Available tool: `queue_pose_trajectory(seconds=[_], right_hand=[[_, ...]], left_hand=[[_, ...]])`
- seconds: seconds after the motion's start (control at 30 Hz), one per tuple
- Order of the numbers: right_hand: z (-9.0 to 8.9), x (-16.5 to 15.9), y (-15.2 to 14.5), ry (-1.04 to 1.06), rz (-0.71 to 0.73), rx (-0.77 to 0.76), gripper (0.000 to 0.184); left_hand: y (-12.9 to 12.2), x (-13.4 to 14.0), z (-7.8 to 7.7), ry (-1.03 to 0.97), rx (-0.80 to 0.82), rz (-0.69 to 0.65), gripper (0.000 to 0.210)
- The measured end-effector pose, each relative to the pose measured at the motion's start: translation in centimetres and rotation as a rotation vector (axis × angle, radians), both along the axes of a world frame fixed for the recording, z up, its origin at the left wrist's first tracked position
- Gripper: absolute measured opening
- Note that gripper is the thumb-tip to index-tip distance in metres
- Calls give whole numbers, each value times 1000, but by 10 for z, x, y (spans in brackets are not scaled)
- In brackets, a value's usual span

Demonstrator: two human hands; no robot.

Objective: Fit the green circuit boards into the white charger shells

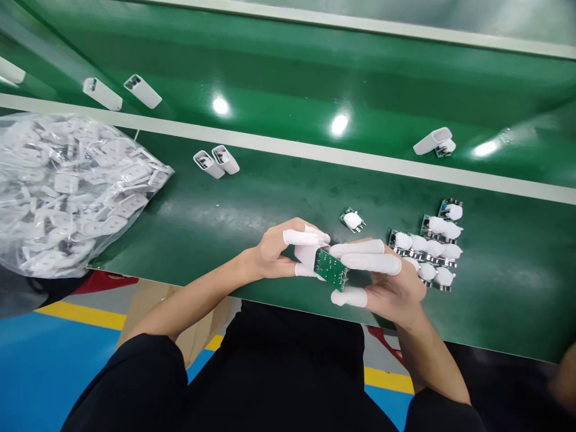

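Note:
My left hand (281, 246), with white finger cots on its fingers, grips a white plastic housing (306, 256). My right hand (387, 276), also in finger cots, has its thumb and fingers closed on a green circuit board (330, 269). The board's left end meets the mouth of the housing; how far it sits inside is hidden. Just beyond my hands lies a loose circuit board (352, 220) topped with a white blob. Right of my right hand, several similar circuit boards (434, 247) stand grouped in rows.
A clear plastic bag (76, 192) full of white plastic parts rests at the left. Two white housings (216, 162) with parts inside lie at mid-left. Past the white rail (288, 142) are more housings (143, 91), one (432, 141) beside a board. Another person's blurred arm (564, 381) shows at lower right.

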State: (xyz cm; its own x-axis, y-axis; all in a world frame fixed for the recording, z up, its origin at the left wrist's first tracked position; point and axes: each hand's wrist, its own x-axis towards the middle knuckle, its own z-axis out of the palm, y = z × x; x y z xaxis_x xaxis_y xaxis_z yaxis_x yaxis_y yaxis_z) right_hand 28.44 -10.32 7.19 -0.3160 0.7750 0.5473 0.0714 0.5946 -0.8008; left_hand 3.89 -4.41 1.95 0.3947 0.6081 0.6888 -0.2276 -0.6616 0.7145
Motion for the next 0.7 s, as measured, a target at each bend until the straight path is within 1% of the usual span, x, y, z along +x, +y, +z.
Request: queue_pose_trajectory(seconds=[0.27,0.33,0.4,0.5,0.57,0.6,0.7], right_hand=[[3,-1,1,-2,5,20,68],[4,-1,1,-9,4,14,70],[4,-1,1,-19,1,11,71],[4,0,1,-35,4,6,73],[3,0,1,-44,8,-1,76],[3,0,1,-48,8,-2,77],[1,-1,2,-63,3,15,77]], left_hand=[[1,0,-1,12,64,2,84],[1,-1,-1,3,56,-4,83],[0,-2,1,2,-11,-11,75],[-1,-3,5,83,-230,-25,53],[0,-3,8,131,-317,-26,45],[0,-3,9,137,-321,-17,44],[2,-2,10,91,-244,24,46]])
